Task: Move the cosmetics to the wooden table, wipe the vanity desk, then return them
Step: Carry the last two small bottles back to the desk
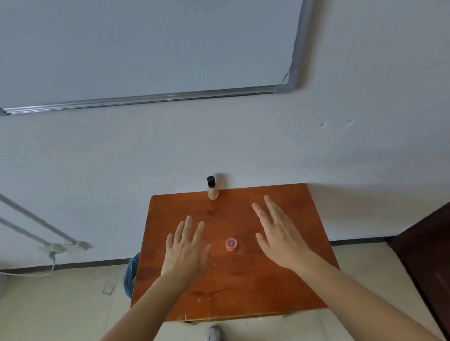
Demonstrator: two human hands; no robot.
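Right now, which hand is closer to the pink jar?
Left, but only by a little. The left hand is just left of the jar, thumb nearly reaching it; the right hand is on its right, slightly farther.

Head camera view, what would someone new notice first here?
The left hand and the right hand, both open, are spread over the reddish wooden table at centre. Between them sits a small pink jar, and a beige bottle with a black cap stands at the table's far edge. A large whiteboard fills the wall above.
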